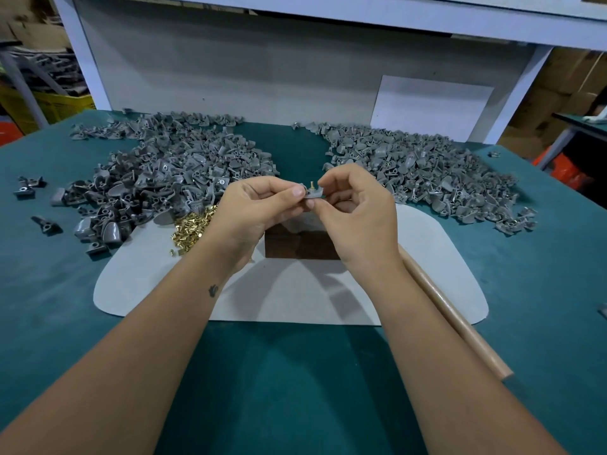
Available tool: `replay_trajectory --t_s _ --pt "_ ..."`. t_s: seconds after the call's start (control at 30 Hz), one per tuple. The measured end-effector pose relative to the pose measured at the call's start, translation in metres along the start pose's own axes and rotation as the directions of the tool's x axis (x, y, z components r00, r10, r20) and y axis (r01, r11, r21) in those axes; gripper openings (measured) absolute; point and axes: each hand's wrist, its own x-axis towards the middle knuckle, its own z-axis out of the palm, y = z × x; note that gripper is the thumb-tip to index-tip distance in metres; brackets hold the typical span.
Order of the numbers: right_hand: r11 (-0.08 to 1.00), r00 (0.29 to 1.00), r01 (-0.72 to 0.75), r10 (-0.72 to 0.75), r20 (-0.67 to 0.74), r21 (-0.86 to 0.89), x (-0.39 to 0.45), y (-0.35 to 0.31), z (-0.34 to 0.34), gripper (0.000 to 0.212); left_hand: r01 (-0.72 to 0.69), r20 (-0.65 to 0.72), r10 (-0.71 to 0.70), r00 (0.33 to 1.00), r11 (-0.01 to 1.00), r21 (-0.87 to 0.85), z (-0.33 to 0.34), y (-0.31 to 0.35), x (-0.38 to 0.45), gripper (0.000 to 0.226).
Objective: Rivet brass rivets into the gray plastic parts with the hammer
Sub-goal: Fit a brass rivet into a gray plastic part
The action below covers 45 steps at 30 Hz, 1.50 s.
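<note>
Both hands meet just above the dark block (302,246) at the middle of the counter (295,372). The left hand (259,205) pinches one gray plastic part (312,196) between thumb and fingers, and the right hand (356,205) has its fingertips closed on the same part from the 3 o'clock side, with a brass rivet (310,185) standing upright out of it, only partly seated by the look of it. The loose brass rivets (190,229) lie in a small heap at 9 o'clock of the block, touching the foot of the left pile of gray parts (164,172); a second pile (417,169), where brass glints here and there, spreads at 2 o'clock. The wooden hammer handle (453,313) lies at 4 o'clock on the pale mat (289,297), its head hidden behind the right wrist. From where I stand the risk is plain: the rivet looks loose in its hole, so tipping the part on the way down to the block could drop it out. If it goes down leaning, a hammer blow could bend the shank or crack the plastic, and fingers kept close to steady the part would sit under the strike.
</note>
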Motion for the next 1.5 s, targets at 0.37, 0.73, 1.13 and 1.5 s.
replay_trajectory --t_s 0.37,0.73,1.13,1.5 --pt "0.934 0.97 0.243 -0.228 0.087 -0.262 0.002 0.008 -0.004 0.022 0.019 -0.007 -0.018 1.0 0.998 0.059 0.0 0.001 0.002 0.01" --pt "0.886 0.949 0.314 -0.288 0.127 -0.34 0.002 0.009 -0.01 0.017 -0.015 0.014 0.012 1.0 0.971 0.238 0.001 0.0 0.001 0.017" --pt "0.914 0.969 0.246 -0.228 0.093 -0.324 -0.001 0.009 -0.005 0.015 -0.011 0.007 0.009 1.0 0.97 0.243 -0.001 -0.003 0.0 0.015" --pt "0.953 0.986 0.152 -0.13 0.1 -0.264 0.0 0.013 -0.005 0.01 -0.024 -0.025 0.032 0.999 0.961 0.275 0.003 -0.003 0.001 0.017"
